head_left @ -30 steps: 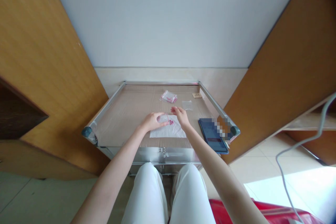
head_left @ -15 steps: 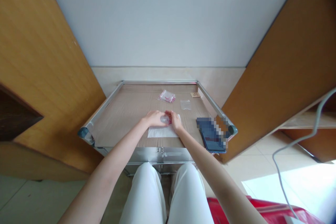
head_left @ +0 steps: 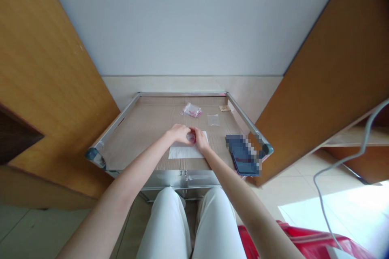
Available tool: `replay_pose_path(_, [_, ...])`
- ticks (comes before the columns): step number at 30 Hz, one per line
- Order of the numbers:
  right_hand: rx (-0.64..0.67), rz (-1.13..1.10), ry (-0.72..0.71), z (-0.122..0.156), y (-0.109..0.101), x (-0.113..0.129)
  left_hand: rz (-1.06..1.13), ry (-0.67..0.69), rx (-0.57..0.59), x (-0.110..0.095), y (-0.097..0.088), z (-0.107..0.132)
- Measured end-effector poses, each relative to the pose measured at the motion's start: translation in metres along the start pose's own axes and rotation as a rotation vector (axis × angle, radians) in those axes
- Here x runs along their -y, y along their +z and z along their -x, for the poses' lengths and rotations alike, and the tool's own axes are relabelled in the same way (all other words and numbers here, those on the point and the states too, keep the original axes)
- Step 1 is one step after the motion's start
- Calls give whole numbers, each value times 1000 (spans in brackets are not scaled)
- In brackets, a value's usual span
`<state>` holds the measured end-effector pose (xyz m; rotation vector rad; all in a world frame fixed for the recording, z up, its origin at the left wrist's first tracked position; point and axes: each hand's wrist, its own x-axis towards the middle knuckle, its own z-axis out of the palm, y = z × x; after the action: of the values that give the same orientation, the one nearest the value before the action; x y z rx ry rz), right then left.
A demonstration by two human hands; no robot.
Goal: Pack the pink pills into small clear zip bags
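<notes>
The aluminium-framed bench (head_left: 182, 94) is topped with cardboard, and the hands are placed near the middle of its near edge. The left hand (head_left: 179, 134) is curved over a small clear piece (head_left: 191, 137), with the fingers pressed together around its left side. The piece is held between both hands, just over the far part of a white sheet (head_left: 185, 152); it is largely hidden, so its exact kind cannot be told. The right hand (head_left: 200, 138) closes on it from the right, its fingertips (head_left: 195, 130) pinching it. A steadier hold would be given by keeping the fingertips close together directly over the sheet, where the clear piece is best seen against white. Toward the far edge, a pink-printed clear bag (head_left: 191, 110) lies left of a small clear bag (head_left: 213, 119), and a small tan label (head_left: 225, 108) is placed near the far right corner. A dark blue phone (head_left: 243, 156) lies along the right edge, partly pixelated. No brand or writing can be read on any of these.
</notes>
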<state>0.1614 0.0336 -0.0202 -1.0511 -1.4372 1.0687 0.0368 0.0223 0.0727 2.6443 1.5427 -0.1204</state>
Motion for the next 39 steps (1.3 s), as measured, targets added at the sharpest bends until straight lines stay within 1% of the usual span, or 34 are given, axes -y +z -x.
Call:
replay_pose_path(5, [7, 21, -56, 3, -1, 9, -44, -4, 27, -1, -4, -3])
replay_pose_path(10, [0, 18, -67, 5, -1, 16, -118, 25, 31, -6, -11, -5])
replay_pose_path(15, [-28, 76, -53, 6, -2, 21, -184, 70, 47, -12, -18, -10])
replay_pose_path(23, [-16, 92, -75, 6, -2, 20, -241, 83, 83, -15, -25, -11])
replay_pose_path(33, [-3, 137, -96, 3, -2, 12, -305, 108, 92, -18, -30, -16])
replay_pose_path(39, [-13, 141, -101, 5, -3, 15, -338, 133, 98, -17, -29, -16])
